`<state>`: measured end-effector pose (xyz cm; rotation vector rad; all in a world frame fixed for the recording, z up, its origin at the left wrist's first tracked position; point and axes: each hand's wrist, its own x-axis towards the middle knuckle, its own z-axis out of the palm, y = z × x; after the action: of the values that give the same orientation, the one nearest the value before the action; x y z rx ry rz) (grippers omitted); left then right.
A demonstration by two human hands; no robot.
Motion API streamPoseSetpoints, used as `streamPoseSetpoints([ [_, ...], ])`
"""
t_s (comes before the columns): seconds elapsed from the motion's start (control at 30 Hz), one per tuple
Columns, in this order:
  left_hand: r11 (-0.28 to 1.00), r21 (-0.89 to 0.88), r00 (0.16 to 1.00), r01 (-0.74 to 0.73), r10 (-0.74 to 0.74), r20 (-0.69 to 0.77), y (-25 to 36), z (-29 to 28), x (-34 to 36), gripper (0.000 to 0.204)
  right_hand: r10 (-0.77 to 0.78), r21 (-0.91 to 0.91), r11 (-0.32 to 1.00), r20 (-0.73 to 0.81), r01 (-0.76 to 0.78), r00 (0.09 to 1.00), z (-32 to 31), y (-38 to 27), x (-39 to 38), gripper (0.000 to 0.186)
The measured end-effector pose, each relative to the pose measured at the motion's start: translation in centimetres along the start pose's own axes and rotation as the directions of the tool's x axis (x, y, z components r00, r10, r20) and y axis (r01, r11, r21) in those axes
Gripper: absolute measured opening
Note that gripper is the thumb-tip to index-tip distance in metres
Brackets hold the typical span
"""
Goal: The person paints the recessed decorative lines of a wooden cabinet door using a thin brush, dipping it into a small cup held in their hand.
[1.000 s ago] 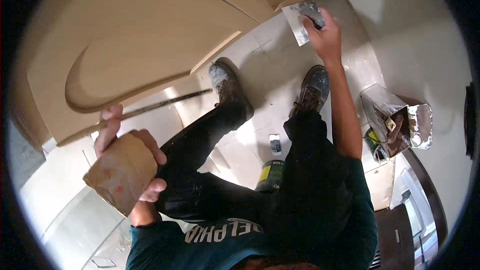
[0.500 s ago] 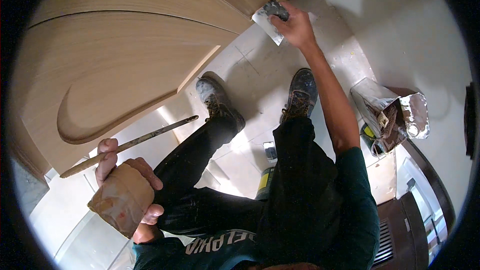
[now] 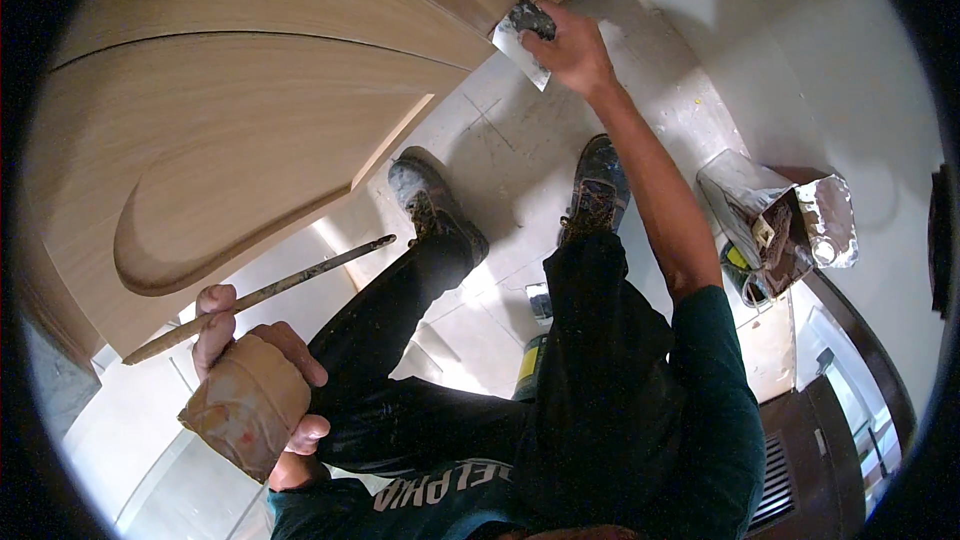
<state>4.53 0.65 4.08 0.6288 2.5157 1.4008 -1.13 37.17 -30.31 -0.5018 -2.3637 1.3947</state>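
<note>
My right hand [image 3: 573, 48] grips a putty knife [image 3: 522, 58] with a dark, smeared handle and a wide, pale blade. Its blade is at the lower edge of a light wood panelled door [image 3: 250, 140]; whether it touches is hard to tell. At the lower left, my left hand [image 3: 300, 370] is wrapped round a tan, smeared block-like piece [image 3: 245, 405], whose exact kind I cannot make out. A long wooden stick [image 3: 270, 292], stained dark toward one end, is held between the fingers of that same hand.
My boots [image 3: 432, 202] stand on the tiled floor [image 3: 510, 130]. On the right, an open bag-like container [image 3: 775, 230] holds brown material near the pale wall [image 3: 810, 60]. A can with a yellow band [image 3: 531, 368] is between my legs. A dark louvred panel [image 3: 800, 470] is lower right.
My right hand has shifted slightly left with the putty knife, along the door's lower edge. My left hand keeps its hold on the stick and the tan piece, almost still.
</note>
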Motion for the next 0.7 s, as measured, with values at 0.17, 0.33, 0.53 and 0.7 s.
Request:
streamPoseSetpoints([
  [0.17,0.998,0.041,0.999,0.048,-0.047,-0.023,1.2,0.8,0.2,0.122,0.075,0.113,0.99,0.051,-0.08,0.996,-0.3,0.2,0.1,0.048],
  [0.33,0.994,0.092,0.998,-0.053,0.049,0.044,-0.2,-0.4,0.2,0.124,0.112,0.108,0.988,0.0,-0.112,0.994,-0.5,0.4,-0.2,0.053],
  [0.53,0.986,0.16,0.998,-0.039,0.031,0.051,-0.9,-1.6,-0.2,0.121,-0.089,-0.148,0.983,0.127,0.107,0.988,-2.2,-1.4,0.6,0.031],
  [0.7,0.96,0.263,0.995,-0.101,0.1,0.015,-0.6,-0.6,0.3,0.121,-0.423,-0.197,0.863,0.221,0.465,0.879,-4.2,-2.5,2.5,0.019],
])
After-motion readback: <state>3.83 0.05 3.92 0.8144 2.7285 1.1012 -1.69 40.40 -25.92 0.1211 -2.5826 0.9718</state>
